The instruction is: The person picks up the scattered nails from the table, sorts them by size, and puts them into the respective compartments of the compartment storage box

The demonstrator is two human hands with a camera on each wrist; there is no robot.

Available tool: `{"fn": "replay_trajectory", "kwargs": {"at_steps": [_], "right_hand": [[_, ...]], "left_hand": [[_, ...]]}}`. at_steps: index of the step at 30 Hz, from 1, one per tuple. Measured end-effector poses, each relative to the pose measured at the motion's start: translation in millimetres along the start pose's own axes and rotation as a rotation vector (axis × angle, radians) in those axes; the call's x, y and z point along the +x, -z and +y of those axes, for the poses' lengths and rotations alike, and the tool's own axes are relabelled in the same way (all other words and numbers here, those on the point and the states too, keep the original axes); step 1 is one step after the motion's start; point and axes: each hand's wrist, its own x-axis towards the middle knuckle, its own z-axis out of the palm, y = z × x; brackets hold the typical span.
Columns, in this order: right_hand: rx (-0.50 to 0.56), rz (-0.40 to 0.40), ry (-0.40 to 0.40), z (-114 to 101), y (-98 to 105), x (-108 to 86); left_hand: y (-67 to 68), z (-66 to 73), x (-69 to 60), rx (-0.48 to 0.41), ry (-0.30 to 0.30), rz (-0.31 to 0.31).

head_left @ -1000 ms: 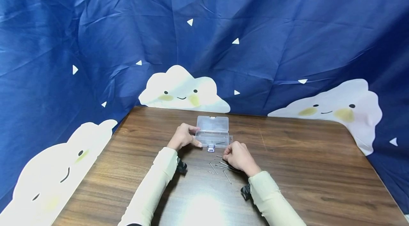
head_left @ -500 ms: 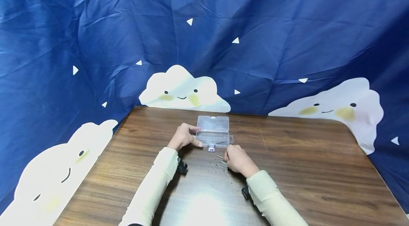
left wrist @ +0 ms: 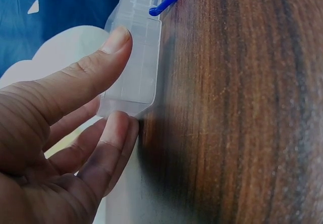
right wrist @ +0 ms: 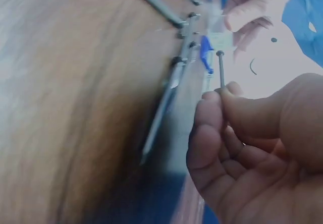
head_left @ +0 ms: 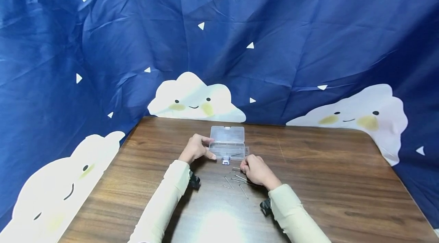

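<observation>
A clear plastic box (head_left: pixel 214 147) stands on the table with its lid (head_left: pixel 228 134) raised and a blue latch (head_left: pixel 225 161) at its front. A thin dark nail (head_left: pixel 236 155) shows inside it. My left hand (head_left: pixel 197 147) grips the box's left end, thumb along the front wall, fingers at the end and behind. Just in front of the box's right corner is my right hand (head_left: pixel 256 169). Its thumb and fingertips pinch a nail (right wrist: pixel 221 70), head outward, in the right wrist view. Several loose nails (head_left: pixel 243 191) lie on the table below that hand.
The brown wooden table (head_left: pixel 326 182) extends to both sides. A blue cloth (head_left: pixel 240 6) with white clouds hangs behind and to the left. A clear hanging tab (head_left: pixel 247 150) sticks out at the box's right side.
My right hand dips slightly toward me, covering some of the nails, then rises a little so they show again. My left hand stays at the box.
</observation>
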Motion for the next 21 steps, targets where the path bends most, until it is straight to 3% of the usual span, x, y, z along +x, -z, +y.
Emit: {"fn": "replay_trajectory", "kwargs": {"at_steps": [7, 14, 21], "right_hand": [[0.15, 0.058, -0.072, 1, 5, 5.8], [0.176, 0.079, -0.079, -1, 11, 11.5], [0.231, 0.105, -0.138, -3, 14, 19.7]], "left_hand": [[-0.5, -2.3, 0.1, -0.004, -0.003, -0.001], [0.0, -1.7, 0.1, -0.008, 0.003, 0.001], [0.4, -0.9, 0.1, -0.005, 0.003, 0.004]]}}
